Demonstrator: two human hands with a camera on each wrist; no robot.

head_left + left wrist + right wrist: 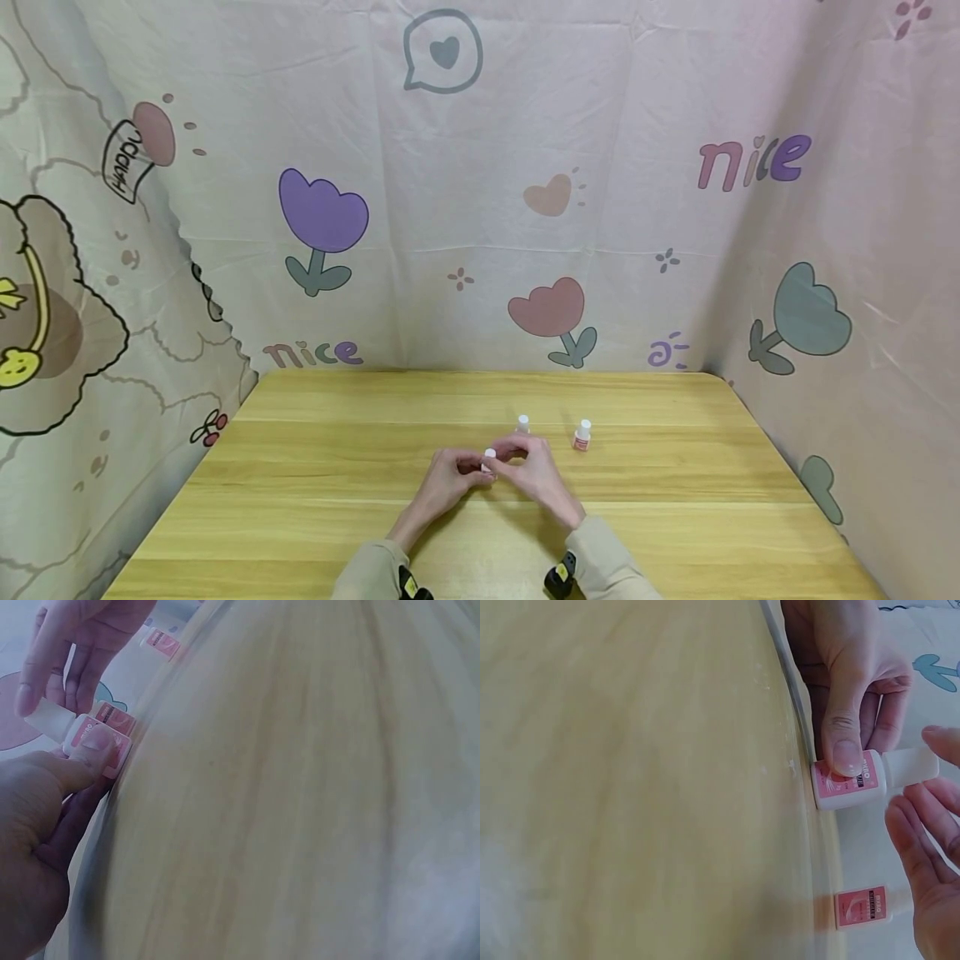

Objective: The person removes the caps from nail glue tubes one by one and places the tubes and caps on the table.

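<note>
A small white bottle with a pink label and a tall white cap stands upright between the two hands. My left hand pinches its body, with the thumb pressed across the label. Around the cap, my right hand spreads its thumb and fingers, the tips right at its edges and not squeezed together on it. Behind the right hand, a second bottle is partly hidden. A third bottle stands farther right, its pink label facing forward.
The wooden table carries the bottles. A printed cloth hangs along its back and both sides. Each sleeve cuff has a black and yellow wrist device strapped at it.
</note>
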